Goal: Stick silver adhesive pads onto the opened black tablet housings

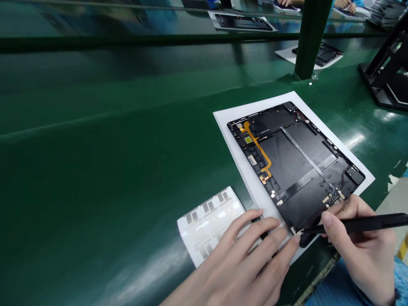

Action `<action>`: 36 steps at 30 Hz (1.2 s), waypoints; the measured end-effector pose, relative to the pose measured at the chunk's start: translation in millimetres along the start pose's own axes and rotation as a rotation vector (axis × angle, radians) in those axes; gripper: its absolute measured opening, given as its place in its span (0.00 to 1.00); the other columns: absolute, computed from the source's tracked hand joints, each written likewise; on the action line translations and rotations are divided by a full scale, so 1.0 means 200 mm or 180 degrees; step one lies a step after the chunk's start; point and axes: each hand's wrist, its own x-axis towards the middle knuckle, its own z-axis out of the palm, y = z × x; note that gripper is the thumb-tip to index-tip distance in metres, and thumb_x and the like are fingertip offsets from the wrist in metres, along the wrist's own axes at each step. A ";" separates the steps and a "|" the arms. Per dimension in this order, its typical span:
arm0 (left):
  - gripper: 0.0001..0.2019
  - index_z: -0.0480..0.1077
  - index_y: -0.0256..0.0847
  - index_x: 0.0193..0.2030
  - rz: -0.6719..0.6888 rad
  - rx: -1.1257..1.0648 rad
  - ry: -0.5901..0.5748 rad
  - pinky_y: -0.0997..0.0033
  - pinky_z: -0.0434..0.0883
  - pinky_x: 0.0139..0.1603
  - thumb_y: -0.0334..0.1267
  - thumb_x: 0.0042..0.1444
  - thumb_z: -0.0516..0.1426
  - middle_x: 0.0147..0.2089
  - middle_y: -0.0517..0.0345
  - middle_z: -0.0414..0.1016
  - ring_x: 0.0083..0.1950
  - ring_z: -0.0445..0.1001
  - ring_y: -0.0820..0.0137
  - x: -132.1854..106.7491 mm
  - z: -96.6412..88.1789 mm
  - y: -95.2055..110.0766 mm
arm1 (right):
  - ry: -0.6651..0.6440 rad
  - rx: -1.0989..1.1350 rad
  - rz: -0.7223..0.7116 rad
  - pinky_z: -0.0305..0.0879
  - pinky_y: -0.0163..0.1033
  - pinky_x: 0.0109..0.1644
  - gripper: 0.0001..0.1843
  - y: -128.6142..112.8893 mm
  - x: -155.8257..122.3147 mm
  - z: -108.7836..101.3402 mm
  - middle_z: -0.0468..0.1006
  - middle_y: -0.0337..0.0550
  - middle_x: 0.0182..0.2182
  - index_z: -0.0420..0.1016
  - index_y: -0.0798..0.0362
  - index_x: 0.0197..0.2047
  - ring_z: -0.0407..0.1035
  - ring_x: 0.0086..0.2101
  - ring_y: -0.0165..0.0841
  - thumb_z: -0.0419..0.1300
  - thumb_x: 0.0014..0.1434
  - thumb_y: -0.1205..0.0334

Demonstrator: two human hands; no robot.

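An opened tablet housing lies tilted on white paper, its black inside facing up. It shows an orange flex cable, a grey ribbon strip and a small circuit board near the close edge. My right hand grips slim black tweezers, whose tip is at the housing's near corner. My left hand lies with fingers stretched over the paper's edge, one fingertip beside that tip. Partly under it sits a white sheet with grey adhesive pieces.
The green bench runs left. A green post rises behind the tablet, with another housing on paper beside it. A further housing lies across the bench. A black stand is at right; co-workers' hands show at the back.
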 end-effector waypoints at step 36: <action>0.16 0.73 0.39 0.44 0.0146 0.0368 -0.0074 0.59 0.48 0.66 0.31 0.68 0.44 0.41 0.60 0.75 0.50 0.67 0.65 -0.02 0.05 0.01 | -0.0438 -0.0124 -0.0172 0.61 0.34 0.23 0.12 -0.01 0.01 0.01 0.71 0.39 0.23 0.67 0.51 0.26 0.66 0.25 0.31 0.61 0.60 0.65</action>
